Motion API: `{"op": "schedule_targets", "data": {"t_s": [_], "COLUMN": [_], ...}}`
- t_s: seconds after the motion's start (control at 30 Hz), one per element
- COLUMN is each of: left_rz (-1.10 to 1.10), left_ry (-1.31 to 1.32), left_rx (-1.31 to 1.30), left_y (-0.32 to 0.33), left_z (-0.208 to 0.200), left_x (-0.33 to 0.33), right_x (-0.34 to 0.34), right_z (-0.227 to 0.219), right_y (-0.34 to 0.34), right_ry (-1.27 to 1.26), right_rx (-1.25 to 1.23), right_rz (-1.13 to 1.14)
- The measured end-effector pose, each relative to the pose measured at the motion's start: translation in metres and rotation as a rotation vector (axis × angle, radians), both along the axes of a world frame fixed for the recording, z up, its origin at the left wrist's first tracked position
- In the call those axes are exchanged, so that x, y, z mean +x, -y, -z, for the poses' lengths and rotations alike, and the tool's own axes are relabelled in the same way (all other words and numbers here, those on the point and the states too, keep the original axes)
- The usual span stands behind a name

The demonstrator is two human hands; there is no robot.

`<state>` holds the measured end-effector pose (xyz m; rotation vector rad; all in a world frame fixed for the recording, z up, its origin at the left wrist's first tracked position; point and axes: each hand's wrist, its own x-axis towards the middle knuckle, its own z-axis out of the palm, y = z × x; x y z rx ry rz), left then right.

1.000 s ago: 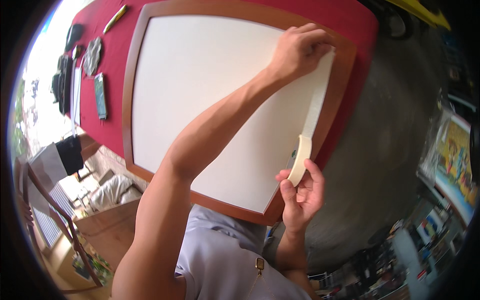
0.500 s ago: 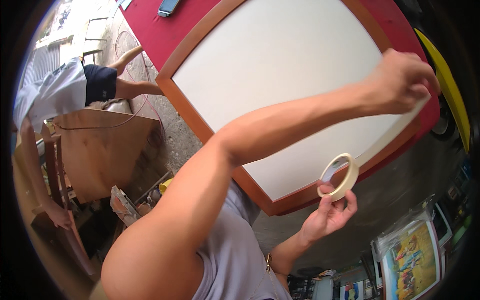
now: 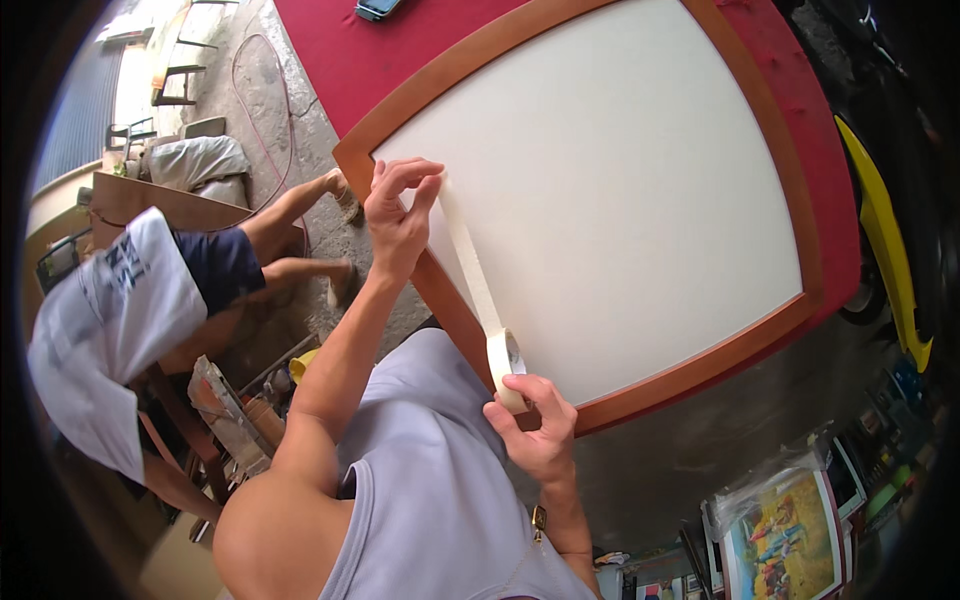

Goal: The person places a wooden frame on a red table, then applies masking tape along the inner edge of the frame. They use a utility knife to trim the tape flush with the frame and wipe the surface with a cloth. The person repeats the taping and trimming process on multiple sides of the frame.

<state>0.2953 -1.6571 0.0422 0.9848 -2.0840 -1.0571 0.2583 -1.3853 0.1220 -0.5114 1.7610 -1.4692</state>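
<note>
I am seeing the roll of tape (image 3: 498,360) sitting over the near-left side of the wooden frame (image 3: 690,362), close to its near corner, with the strip (image 3: 470,255) running from it over the white panel (image 3: 620,200) inside the frame. I am judging that uneven tension could be twisting the strip, or a dipping roll could be letting it stick crookedly across the frame's inner edge; I am not managing to tell whether it is touching the surface. The tape is looking cream, matt and narrow, drawn out nearly straight, the roll standing on edge.

At the frame's near-left side, the left hand (image 3: 398,225) is pinching the strip's end, thumb and index fingers nearly meeting. Over the frame's near corner, the right hand (image 3: 545,430) is gripping the roll's rim, its fingers parted only by the roll.

Beneath the frame, a red cloth is covering the desk (image 3: 345,65); beyond the frame's left corner, a co-worker (image 3: 130,310) is bending over.
</note>
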Motion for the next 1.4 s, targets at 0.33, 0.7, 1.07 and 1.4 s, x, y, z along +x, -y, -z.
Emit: {"op": "schedule_targets", "data": {"t_s": [0.33,0.7,1.07,1.4], "left_rz": [-0.059,0.905,1.067,1.024], "left_ry": [-0.115,-0.118,-0.045,-0.064], "left_rx": [0.236,0.260,-0.199,-0.294], "left_y": [0.008,-0.136,-0.231,-0.238], "left_z": [0.003,-0.028,0.010,0.024], "left_x": [0.003,-0.251,-0.344,-0.346], "right_x": [-0.014,-0.002,-0.053,-0.060], "right_z": [0.002,-0.021,0.004,0.005], "right_y": [-0.006,-0.051,-0.057,-0.066], "right_ry": [-0.091,0.042,-0.023,0.021], "right_rx": [-0.032,-0.078,-0.130,-0.132], "right_rz": [0.054,0.634,0.944,0.971]}}
